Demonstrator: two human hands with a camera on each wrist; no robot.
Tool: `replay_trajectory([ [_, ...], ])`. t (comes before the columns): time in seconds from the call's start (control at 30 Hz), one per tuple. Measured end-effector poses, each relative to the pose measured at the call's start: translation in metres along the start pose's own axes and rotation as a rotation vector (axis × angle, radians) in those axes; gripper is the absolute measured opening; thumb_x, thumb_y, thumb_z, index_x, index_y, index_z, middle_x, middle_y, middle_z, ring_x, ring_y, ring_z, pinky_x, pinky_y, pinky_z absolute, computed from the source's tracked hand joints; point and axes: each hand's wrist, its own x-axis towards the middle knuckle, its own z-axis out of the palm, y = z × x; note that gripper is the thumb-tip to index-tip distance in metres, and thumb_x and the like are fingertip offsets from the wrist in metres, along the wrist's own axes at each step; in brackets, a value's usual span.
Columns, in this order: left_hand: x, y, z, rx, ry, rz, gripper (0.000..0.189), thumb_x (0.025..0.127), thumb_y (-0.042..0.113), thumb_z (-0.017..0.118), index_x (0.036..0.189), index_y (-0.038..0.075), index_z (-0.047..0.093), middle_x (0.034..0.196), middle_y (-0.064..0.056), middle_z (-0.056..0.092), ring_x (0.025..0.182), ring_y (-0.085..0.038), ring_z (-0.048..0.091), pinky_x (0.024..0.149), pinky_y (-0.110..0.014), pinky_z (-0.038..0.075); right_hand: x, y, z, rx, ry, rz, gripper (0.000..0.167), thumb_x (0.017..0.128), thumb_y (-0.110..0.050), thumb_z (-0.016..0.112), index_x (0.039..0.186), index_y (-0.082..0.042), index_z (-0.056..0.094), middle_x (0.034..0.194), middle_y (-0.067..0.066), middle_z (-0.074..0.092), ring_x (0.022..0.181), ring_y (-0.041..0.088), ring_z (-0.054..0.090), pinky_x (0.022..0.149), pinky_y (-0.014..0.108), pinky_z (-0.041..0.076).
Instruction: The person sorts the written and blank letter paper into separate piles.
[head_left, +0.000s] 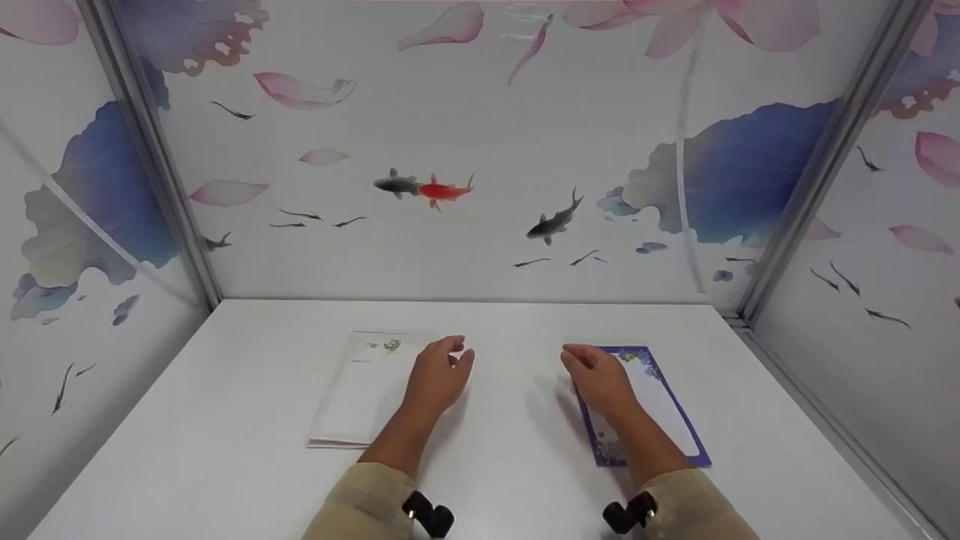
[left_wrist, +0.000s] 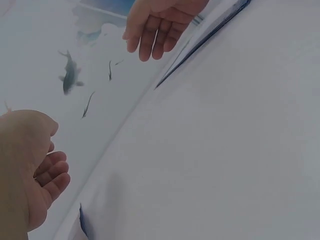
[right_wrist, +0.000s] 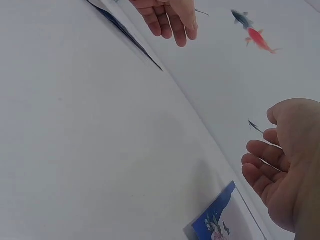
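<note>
My left hand (head_left: 439, 379) is held over the right edge of a white paper booklet or folded sheet (head_left: 352, 401) with a small floral print near its top. My right hand (head_left: 604, 382) hangs over the left edge of a paper sheet (head_left: 664, 409) with a blue-purple flowered border and a white middle. Both hands have loosely curled fingers and hold nothing. In the left wrist view the left hand (left_wrist: 42, 172) faces the right hand (left_wrist: 165, 25) across a gap. The right wrist view shows the right hand's palm and bent fingers (right_wrist: 262, 167).
The papers lie apart on a white table (head_left: 502, 465). A back wall (head_left: 480, 255) printed with fish, petals and blue leaves stands behind it. Side panels with metal posts (head_left: 161, 161) close in the left and right. Small black devices (head_left: 429, 516) sit at both wrists.
</note>
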Motion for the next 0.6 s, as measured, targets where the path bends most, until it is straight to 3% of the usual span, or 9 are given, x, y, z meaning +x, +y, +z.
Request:
replay_trajectory([
  [0.17,-0.004,0.001,0.001,0.024,-0.008,0.053,0.044,0.108,0.033,0.063,0.146,0.012,0.064,0.138,-0.007,0.071,0.124,-0.026,0.069,0.106,-0.047,0.058,-0.002,-0.002,0.000,0.031,-0.017,-0.020,0.046,0.109,-0.044,0.059,0.146,-0.017,0.066,0.144,0.009,0.069,0.135,0.029,0.064,0.117,0.051,0.053],
  [0.3,-0.005,0.001,0.001,0.097,0.000,0.106,0.043,0.111,0.034,0.058,0.146,0.010,0.064,0.143,-0.009,0.069,0.132,-0.029,0.067,0.112,-0.048,0.056,-0.004,-0.008,0.003,0.009,-0.009,-0.047,0.045,0.112,-0.041,0.052,0.148,-0.016,0.064,0.144,0.008,0.071,0.139,0.032,0.062,0.119,0.054,0.050],
  [0.43,-0.010,0.005,0.003,0.236,0.016,0.174,0.045,0.114,0.038,0.049,0.146,0.010,0.064,0.149,-0.010,0.067,0.142,-0.032,0.062,0.120,-0.049,0.050,-0.009,-0.014,0.006,-0.105,0.005,-0.088,0.049,0.115,-0.042,0.042,0.153,-0.015,0.060,0.152,0.009,0.066,0.149,0.036,0.054,0.124,0.057,0.044],
  [0.6,-0.016,0.010,0.005,0.470,0.065,0.284,0.047,0.115,0.038,0.046,0.147,0.009,0.064,0.159,-0.009,0.059,0.145,-0.034,0.057,0.123,-0.053,0.046,-0.014,-0.019,0.011,-0.301,-0.024,-0.169,0.051,0.116,-0.042,0.038,0.160,-0.019,0.052,0.166,0.010,0.051,0.158,0.037,0.042,0.131,0.058,0.033],
])
